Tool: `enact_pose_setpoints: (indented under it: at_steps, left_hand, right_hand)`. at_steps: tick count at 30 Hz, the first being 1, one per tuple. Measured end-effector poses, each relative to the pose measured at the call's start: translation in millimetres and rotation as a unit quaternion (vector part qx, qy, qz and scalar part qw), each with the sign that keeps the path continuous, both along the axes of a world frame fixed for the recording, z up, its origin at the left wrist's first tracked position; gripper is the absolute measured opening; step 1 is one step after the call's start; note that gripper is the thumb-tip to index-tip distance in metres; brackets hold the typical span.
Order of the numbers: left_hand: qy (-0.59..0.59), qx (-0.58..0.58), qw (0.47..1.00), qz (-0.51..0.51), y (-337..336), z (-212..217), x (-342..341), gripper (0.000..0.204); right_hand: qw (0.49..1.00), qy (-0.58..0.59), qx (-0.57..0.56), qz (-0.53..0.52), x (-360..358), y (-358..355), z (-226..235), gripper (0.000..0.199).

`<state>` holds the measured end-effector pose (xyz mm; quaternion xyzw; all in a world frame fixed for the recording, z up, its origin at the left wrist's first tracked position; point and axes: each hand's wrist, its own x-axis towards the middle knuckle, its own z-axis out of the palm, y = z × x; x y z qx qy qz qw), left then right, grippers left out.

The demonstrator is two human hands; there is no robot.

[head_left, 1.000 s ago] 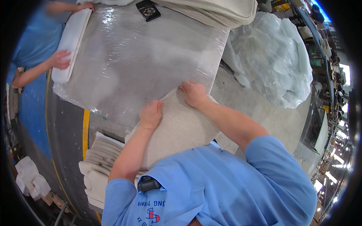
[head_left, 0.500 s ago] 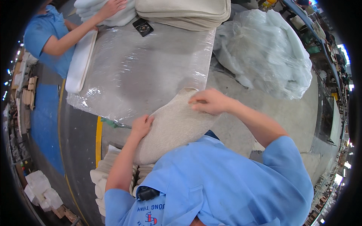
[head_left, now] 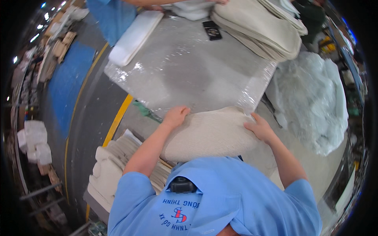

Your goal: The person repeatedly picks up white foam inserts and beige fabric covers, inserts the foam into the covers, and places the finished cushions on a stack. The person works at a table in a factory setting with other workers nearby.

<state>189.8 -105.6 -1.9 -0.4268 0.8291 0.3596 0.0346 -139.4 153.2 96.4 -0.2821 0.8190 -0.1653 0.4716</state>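
A beige textured fabric piece (head_left: 210,135), which looks like a cushion cover, is stretched between my hands at the near edge of a plastic-wrapped table (head_left: 189,74). My left hand (head_left: 177,117) is closed on its upper left edge. At the right corner, my right hand (head_left: 260,128) pinches it between thumb and fingers. The piece lies partly against the front of my blue shirt, its far edge bowed toward the table. Whether anything is inside it cannot be seen.
Beige cushion-like pieces (head_left: 260,29) are stacked at the far right; a black phone-like object (head_left: 212,30) lies beside them. A co-worker (head_left: 112,19) stands far left by a white pad (head_left: 136,37). More beige pieces (head_left: 118,165) sit lower left, bagged material (head_left: 311,102) right.
My right hand has moved right and down, my left slightly right and up, spreading the fabric wider. My view has turned. The co-worker's hand now reaches the far beige stack.
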Motion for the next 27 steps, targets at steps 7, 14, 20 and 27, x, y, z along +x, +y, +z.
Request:
enact_pose_setpoints:
  at_steps: [7,14,20,27]
  left_hand:
    - [-0.063,0.29,0.942,0.157,34,130,71,0.073]
    - [-0.078,0.38,0.872,0.3,47,74,76,0.083]
    - [-0.167,0.397,0.866,0.253,13,25,68,0.08]
    - [-0.064,0.476,0.823,0.302,-3,-22,72,0.087]
  right_hand:
    - [0.96,-0.227,0.11,-0.122,-9,8,17,0.101]
    - [0.97,-0.1,0.215,-0.054,-10,-21,-22,0.094]
    - [0.97,-0.095,0.212,-0.068,-21,-30,-75,0.085]
    - [0.978,-0.124,0.156,-0.063,-27,-41,-90,0.079]
